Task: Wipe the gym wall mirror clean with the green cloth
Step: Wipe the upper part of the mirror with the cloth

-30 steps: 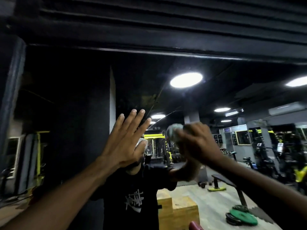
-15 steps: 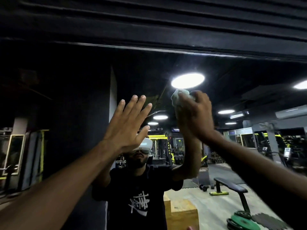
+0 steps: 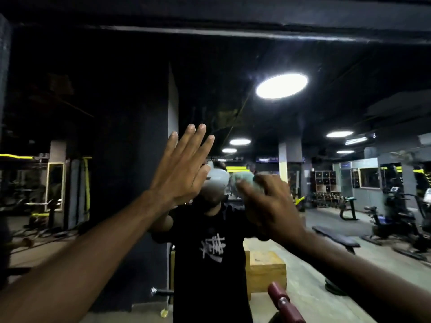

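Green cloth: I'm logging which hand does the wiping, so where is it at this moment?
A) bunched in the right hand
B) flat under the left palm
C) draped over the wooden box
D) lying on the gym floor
A: the green cloth is bunched in the curled fingers of the right hand, while the left hand is spread flat with straight fingers and holds nothing.

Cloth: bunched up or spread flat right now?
Bunched: the cloth is a blurred wad gripped by the right hand, fingers curled round it.
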`<state>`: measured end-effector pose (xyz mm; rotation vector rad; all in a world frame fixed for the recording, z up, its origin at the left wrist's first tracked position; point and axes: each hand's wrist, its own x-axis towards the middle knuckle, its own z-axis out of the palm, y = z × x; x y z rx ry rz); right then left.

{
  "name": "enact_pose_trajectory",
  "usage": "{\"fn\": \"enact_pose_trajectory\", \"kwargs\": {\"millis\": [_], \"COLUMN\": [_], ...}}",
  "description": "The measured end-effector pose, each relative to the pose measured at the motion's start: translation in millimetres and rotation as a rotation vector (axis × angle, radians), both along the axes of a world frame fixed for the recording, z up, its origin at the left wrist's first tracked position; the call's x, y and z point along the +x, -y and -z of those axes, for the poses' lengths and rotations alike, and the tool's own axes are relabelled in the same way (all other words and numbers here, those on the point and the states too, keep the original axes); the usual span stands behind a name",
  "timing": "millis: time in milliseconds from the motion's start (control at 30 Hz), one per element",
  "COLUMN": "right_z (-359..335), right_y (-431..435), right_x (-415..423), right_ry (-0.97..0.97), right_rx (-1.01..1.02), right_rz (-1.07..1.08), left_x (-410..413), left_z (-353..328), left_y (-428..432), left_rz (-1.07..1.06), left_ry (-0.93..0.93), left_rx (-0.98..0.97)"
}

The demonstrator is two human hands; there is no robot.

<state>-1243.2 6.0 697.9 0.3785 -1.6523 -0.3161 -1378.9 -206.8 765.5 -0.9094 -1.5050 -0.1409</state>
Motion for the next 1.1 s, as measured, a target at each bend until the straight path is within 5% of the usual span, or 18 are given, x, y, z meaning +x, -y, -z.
{"fn": "enact_pose_trajectory", "kwargs": {"millis": [100, 200, 267, 367, 467, 567, 633, 733, 800, 900, 1000, 1100], "right_z": [-17, -57, -24, 68, 36, -40, -29, 36, 18, -51, -43, -17], "right_y": [-19, -12, 14, 39, 28, 27, 34, 25, -4, -48, -58, -63], "right_x": [15, 9, -7, -16, -6, -6, -14, -14, 7, 31, 31, 37], "right_ry": [0.122, -0.097, -0.092, 0.127, 0.226, -0.025, -0.089, 0.057, 0.160, -0.072, -0.147, 0.038], "right_rx": [0.132, -0.157, -0.222, 0.095, 0.312, -0.018, -0.260, 0.030, 0.182, -0.062, -0.269, 0.081], "right_rz": [0.061, -0.001, -0.074, -0.050, 0.002, -0.054, -0.072, -0.007, 0.080, 0.142, 0.092, 0.133], "left_x": [-5, -5, -6, -10, -9, -8, -5, 2, 7, 14, 24, 25], "left_z": [27, 46, 55, 74, 94, 93, 85, 63, 41, 10, -6, -8], "left_y": [10, 16, 25, 42, 51, 52, 53, 44, 31, 2, -24, -42], "left_rz": [-0.016, -0.053, -0.068, -0.092, -0.090, -0.081, -0.058, -0.031, -0.045, -0.073, -0.080, -0.022], "left_ry": [0.031, 0.059, 0.068, 0.074, 0.098, 0.100, 0.088, 0.040, 0.007, -0.027, -0.019, -0.020], "left_rx": [0.000, -0.002, -0.005, -0.003, -0.010, -0.015, -0.013, -0.026, -0.081, -0.136, -0.125, -0.068]}}
